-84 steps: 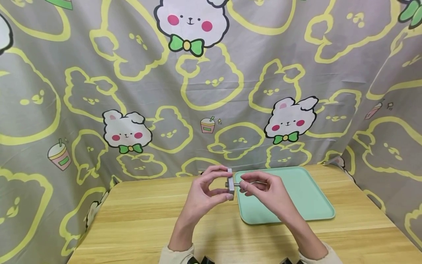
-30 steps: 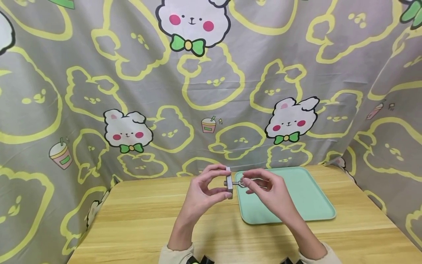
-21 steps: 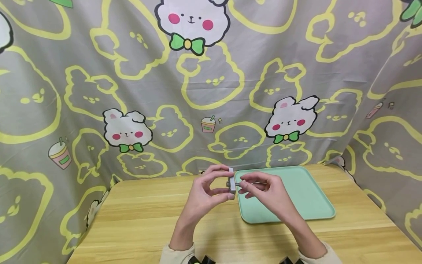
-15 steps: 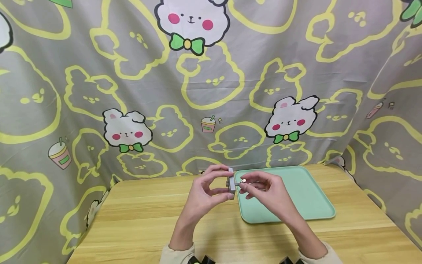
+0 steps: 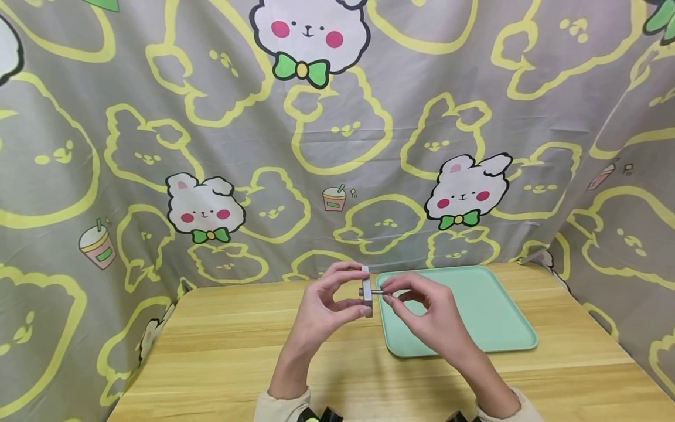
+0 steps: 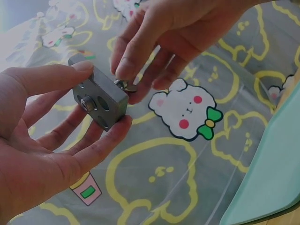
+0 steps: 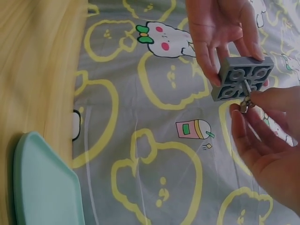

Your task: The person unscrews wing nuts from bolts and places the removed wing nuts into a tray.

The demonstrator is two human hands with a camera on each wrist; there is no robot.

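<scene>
My left hand (image 5: 323, 308) holds a small grey square block (image 5: 368, 302) by its edges, above the table. In the left wrist view a bolt head (image 6: 87, 103) sits in the block's middle, with round holes about it. The threaded shank (image 7: 247, 87) sticks out of the recessed far face, seen in the right wrist view. At its end, the thumb and fingers of my right hand (image 5: 435, 313) pinch a shiny wing nut (image 7: 244, 106). The fingers partly hide the nut.
A mint-green tray (image 5: 487, 316) lies on the wooden table (image 5: 227, 346), behind and right of my hands. A grey curtain (image 5: 248, 146) with yellow outlines and white rabbits hangs behind the table and at both sides.
The fingers of my right hand have shifted round the wing nut, which showed between them a second ago. My left hand keeps the block in nearly the same place.
</scene>
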